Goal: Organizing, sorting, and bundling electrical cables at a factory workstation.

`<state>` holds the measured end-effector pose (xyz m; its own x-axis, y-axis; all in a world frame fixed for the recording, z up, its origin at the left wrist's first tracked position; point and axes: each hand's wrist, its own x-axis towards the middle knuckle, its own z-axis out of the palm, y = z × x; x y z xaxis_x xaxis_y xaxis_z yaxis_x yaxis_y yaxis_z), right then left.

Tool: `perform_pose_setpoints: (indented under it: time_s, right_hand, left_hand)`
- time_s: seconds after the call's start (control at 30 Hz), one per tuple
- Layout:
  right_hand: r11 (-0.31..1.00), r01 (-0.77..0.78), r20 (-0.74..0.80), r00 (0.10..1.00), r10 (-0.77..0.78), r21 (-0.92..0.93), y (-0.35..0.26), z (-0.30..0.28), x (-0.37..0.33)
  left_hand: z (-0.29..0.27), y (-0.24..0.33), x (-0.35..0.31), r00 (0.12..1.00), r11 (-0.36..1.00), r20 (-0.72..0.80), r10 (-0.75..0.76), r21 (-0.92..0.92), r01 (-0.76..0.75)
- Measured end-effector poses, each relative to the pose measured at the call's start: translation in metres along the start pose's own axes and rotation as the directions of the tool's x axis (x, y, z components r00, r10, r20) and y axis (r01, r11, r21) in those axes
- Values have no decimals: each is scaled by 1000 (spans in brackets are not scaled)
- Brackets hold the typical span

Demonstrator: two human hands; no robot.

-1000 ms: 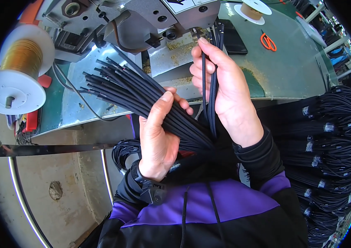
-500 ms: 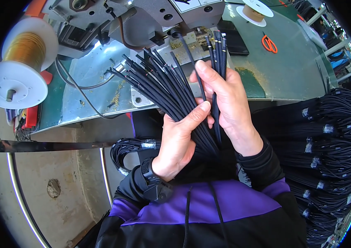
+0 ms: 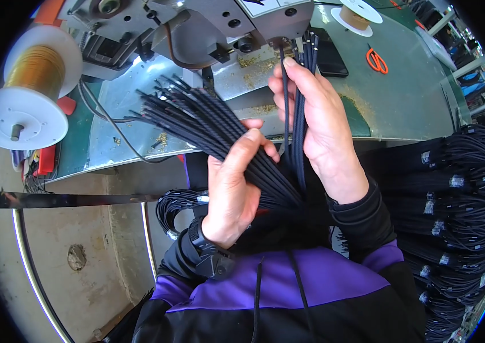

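Note:
A thick fan of black braided cords [image 3: 208, 120] is gripped by my left hand [image 3: 234, 180], with the thumb across them and the loose ends pointing up and left. My right hand [image 3: 325, 114] holds a smaller group of black cords [image 3: 298, 128] upright. Between its thumb and fingers, one single cord [image 3: 286, 100] stands apart from that group, its upper end at the underside of the grey machine head [image 3: 279, 23]. Both groups run down together towards my lap, where their lower parts merge into dark clothing.
On the left stands a large spool of gold-coloured wire [image 3: 37, 68]. Orange-handled scissors [image 3: 376, 60], a black phone-like slab [image 3: 331, 54] and a smaller spool [image 3: 355, 20] lie on the green table [image 3: 408, 97]. Several coiled black cord bundles [image 3: 465, 183] hang at right. Brass-coloured bits litter the metal plate.
My left hand has shifted left with its fan of cords, away from the right hand. My right hand has moved up slightly, bringing the single cord beneath another spot of the machine head.

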<state>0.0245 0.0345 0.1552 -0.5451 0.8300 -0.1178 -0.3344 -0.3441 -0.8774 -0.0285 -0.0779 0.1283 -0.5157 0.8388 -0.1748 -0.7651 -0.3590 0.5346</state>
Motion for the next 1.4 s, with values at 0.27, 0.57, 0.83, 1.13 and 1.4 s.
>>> perform_pose_setpoints:
  time_s: [0.27, 0.57, 0.83, 1.13, 1.4]
  right_hand:
    - [918, 93, 212, 977, -10, -385, 6, -12, -26]
    - [949, 101, 180, 983, -47, -299, 12, -9, -32]
    - [999, 43, 57, 998, -42, -16, -4, -14, -16]
    - [947, -165, 120, 983, 136, 275, -1, 2, 12]
    - [966, -74, 121, 987, 107, -249, -1, -2, -28]
  left_hand:
    - [3, -11, -1, 997, 986, -9, -74, 152, 75]
    - [2, -6, 2, 999, 987, 36, -36, 160, 30]
    - [1, 4, 3, 995, 992, -92, 36, 120, -25]
    - [10, 22, 1, 984, 993, -138, 114, -1, -115]
    - [7, -6, 0, 997, 982, 26, -69, 180, 63]
